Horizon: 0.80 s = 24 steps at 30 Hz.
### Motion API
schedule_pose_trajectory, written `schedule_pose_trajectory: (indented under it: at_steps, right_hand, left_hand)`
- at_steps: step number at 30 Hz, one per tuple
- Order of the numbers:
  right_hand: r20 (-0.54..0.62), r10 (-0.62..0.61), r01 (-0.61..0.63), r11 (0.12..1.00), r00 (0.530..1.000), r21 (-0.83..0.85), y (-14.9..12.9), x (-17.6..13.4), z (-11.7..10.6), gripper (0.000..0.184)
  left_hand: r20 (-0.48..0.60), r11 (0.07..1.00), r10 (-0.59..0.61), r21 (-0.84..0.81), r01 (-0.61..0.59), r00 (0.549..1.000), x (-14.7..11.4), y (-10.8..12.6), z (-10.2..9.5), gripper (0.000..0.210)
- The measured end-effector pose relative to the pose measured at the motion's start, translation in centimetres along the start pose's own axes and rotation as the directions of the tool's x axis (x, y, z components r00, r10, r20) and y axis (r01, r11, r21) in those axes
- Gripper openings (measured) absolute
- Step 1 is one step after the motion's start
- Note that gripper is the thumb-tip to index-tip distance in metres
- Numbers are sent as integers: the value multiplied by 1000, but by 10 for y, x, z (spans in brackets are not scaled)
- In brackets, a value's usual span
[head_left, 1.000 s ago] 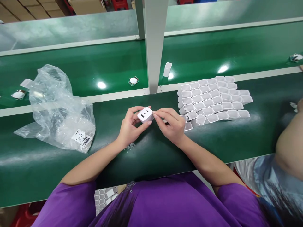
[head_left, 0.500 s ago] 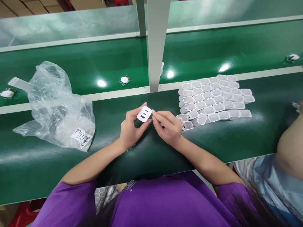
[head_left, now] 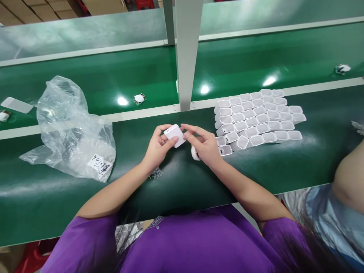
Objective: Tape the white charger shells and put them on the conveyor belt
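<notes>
While a purple cloth shirt (head_left: 204, 242) is filling the near side, one scattered heap of tiny clear granules (head_left: 156, 173), too fine for counting, is lying on the smooth dark-green worktop (head_left: 184, 185). Just beyond, the left hand's (head_left: 159, 146) grip is pinching one smooth white plastic case (head_left: 175, 137) above the worktop, between thumb and fingers. Its long axis is slanting from upper left to lower right, its port end pointing away from the person and slightly left. The right hand (head_left: 201, 142) is bringing thumb and forefinger to the case's right edge; whether that grip is holding anything, I cannot tell. One rounded white piece (head_left: 195, 153) is showing beneath it. Leftward, one crumpled clear plastic bag (head_left: 91, 148) is slumping, bearing one handwritten paper label (head_left: 99, 165); rightward, roughly forty hollow shells (head_left: 257, 119) with rounded rectangular rims are standing packed together, mouths up. Another person's arm (head_left: 351, 176) is entering at right. Farther off, three white-topped circuit boards (head_left: 139, 99) are sitting on a glossy green strip (head_left: 233, 57), and a grey post (head_left: 186, 57) is rising. Cardboard boxes (head_left: 34, 9) are stacking up behind.
</notes>
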State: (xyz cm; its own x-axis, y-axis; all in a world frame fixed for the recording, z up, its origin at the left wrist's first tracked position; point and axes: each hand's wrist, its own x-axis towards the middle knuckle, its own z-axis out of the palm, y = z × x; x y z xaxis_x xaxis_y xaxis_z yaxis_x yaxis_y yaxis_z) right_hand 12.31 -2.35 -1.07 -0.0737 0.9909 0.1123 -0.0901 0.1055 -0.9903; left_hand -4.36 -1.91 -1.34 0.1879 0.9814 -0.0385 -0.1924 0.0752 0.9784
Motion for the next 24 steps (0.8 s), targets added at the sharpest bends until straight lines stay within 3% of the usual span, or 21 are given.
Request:
schedule_pose_trajectory:
  at_steps: [4, 8, 15, 20, 22, 24]
  right_hand:
    - [-118, 301, -239, 897, 946, 371, -2, 10, -4, 33]
    - [-2, 484, -393, 713, 875, 580, -9, 8, 1, 42]
    - [139, 570, -522, 591, 810, 615, -6, 0, 7, 29]
    - [96, 452, -425, 719, 887, 549, 1, 3, 2, 40]
    - [111, 419, -405, 723, 901, 560, 0, 3, 1, 41]
    - [196, 399, -435, 697, 896, 570, -4, 2, 2, 40]
  left_hand:
    - [0, 986, -114, -125, 113, 993, 1, 3, 1, 41]
    - [-35, 971, -172, -174, 163, 984, 2, 7, 1, 38]
    - [-106, 983, -151, -121, 138, 983, 5, 6, 0, 34]
    - [-132, 983, -134, -140, 115, 982, 7, 7, -2, 34]
    - [-122, 983, -130, -147, 111, 984, 6, 6, -2, 33]
    - [-114, 984, -115, -150, 97, 987, 6, 6, -2, 32]
